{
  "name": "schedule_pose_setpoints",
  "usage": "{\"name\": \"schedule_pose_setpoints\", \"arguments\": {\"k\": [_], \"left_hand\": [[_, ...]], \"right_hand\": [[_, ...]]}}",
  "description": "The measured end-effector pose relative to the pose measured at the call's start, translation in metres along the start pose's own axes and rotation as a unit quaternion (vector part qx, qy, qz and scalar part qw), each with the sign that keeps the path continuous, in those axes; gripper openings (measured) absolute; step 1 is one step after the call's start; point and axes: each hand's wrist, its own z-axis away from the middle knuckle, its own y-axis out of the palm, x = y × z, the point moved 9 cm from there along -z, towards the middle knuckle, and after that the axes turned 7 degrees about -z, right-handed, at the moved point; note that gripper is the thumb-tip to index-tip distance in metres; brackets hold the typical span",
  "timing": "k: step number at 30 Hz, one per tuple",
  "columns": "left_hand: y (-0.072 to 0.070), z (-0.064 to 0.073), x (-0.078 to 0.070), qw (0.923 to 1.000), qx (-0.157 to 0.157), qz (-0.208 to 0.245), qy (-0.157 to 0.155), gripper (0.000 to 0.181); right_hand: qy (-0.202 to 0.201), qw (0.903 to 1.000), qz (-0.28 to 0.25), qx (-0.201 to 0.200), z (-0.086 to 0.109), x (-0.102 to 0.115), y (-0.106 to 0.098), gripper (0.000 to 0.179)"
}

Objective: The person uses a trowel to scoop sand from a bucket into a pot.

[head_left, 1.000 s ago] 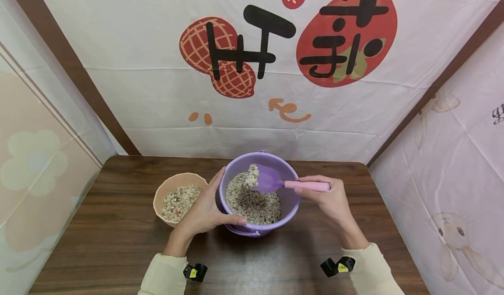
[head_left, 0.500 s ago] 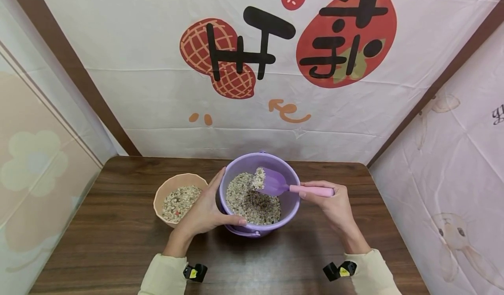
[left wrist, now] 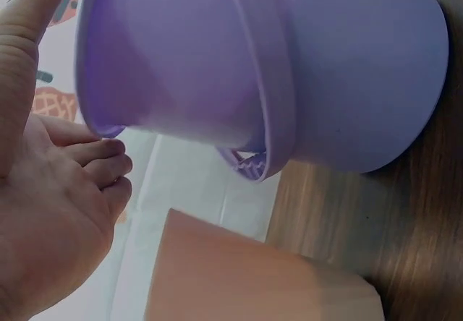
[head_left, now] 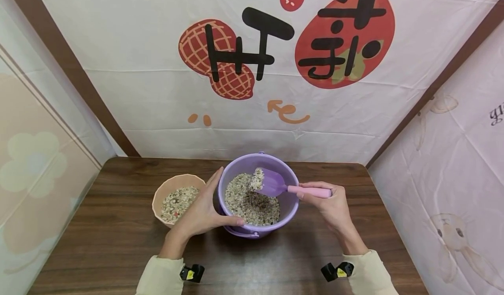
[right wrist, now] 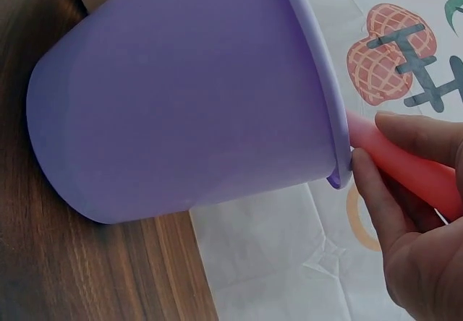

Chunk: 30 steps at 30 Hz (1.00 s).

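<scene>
A purple bucket (head_left: pixel 292 198), part filled with small pale grain-like pieces (head_left: pixel 252 203), stands on the table in the head view. My left hand (head_left: pixel 202 214) grips its rim from the left, thumb on the near edge and fingers spread along the left side. In my right hand (head_left: pixel 328 203) is the pink handle of a toy shovel (head_left: pixel 275 183). Its purple translucent blade is inside the bucket's mouth, carrying a small heap of pieces at its tip. The right wrist view shows thumb and fingers pinching the handle (right wrist: pixel 405 155) beside the rim; the blade is hidden there.
Left of the bucket, partly behind my left hand, is a peach bowl (head_left: pixel 157 198) holding similar pieces and a red bit. The wooden table (head_left: pixel 98 242) meets a printed cloth wall (head_left: pixel 157 111) at the back. The bucket's carrying handle (left wrist: pixel 271 82) hangs down its side.
The shovel and right hand have shifted slightly right and down since a second ago, staying over the grain. My left hand keeps its place on the bucket. The heap stays on the blade.
</scene>
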Motion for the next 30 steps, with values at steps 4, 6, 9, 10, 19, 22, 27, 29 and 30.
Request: {"name": "schedule_pose_setpoints", "arguments": {"k": [4,6,9,10,19,22,27,29,30], "left_hand": [[-0.010,0.007,0.006,0.9996,-0.008,-0.019,-0.018,0.139],[-0.017,0.010,0.011,0.9991,-0.015,-0.028,-0.027,0.136],[-0.030,0.017,0.021,0.9980,-0.031,-0.039,-0.040,0.131],[-0.034,0.019,0.025,0.9975,-0.036,-0.038,-0.047,0.129],[-0.074,0.047,0.063,0.9889,-0.104,-0.080,-0.071,0.125],[-0.081,0.057,0.075,0.9851,-0.111,-0.095,-0.090,0.127],[-0.087,0.067,0.093,0.9807,-0.119,-0.111,-0.109,0.132],[-0.087,0.069,0.099,0.9800,-0.115,-0.115,-0.115,0.134],[-0.086,0.069,0.102,0.9799,-0.110,-0.117,-0.118,0.134]], "right_hand": [[-0.002,1.0000,0.009,-0.001,0.001,0.000,0.000,0.039],[-0.003,1.0000,0.009,-0.002,0.001,0.000,-0.001,0.039],[-0.003,1.0000,0.004,-0.003,0.001,0.000,0.000,0.040],[-0.004,1.0000,0.002,-0.003,0.001,0.000,0.000,0.040],[-0.011,0.9998,0.001,0.014,0.001,0.000,0.003,0.039],[-0.013,0.9998,0.006,0.011,0.001,0.001,0.002,0.038],[-0.014,0.9998,0.012,0.006,0.001,0.002,0.002,0.038],[-0.015,0.9998,0.014,0.005,0.001,0.002,0.002,0.037],[-0.015,0.9998,0.013,0.004,0.001,0.001,0.002,0.038]]}}
